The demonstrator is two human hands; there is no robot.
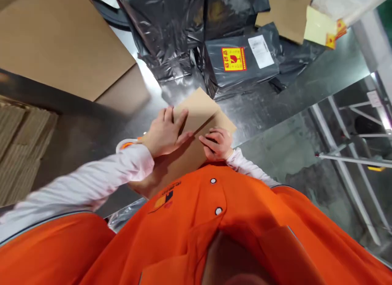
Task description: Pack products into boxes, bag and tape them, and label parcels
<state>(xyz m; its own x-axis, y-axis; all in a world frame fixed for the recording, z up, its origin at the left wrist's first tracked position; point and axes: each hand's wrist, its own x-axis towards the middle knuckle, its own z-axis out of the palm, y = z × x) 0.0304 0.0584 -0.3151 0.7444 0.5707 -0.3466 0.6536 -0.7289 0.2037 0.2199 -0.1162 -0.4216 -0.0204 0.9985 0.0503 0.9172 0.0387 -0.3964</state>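
From my remote seat I see a stainless steel table (263,101) filling the middle of the view, with black poly mailers (239,64) heaped at its far side, one carrying a red-and-yellow fragile label (233,59). A large cardboard sheet (61,40) lies at the far left, and a stack of corrugated cardboard (21,146) sits nearer on that side. A folded kraft card (199,113) lies flat on the table, directly ahead of the orange shirt (183,219). I judge it light and stiff, apt to spring at its crease, so I'd take it by the flat panels near the fold. The left hand (165,132) rests open and spread on it, gripping nothing. The right hand (217,144) curls over the card's edge; I cannot tell whether it pinches. A tape roll (127,145) sits just beyond the left wrist.
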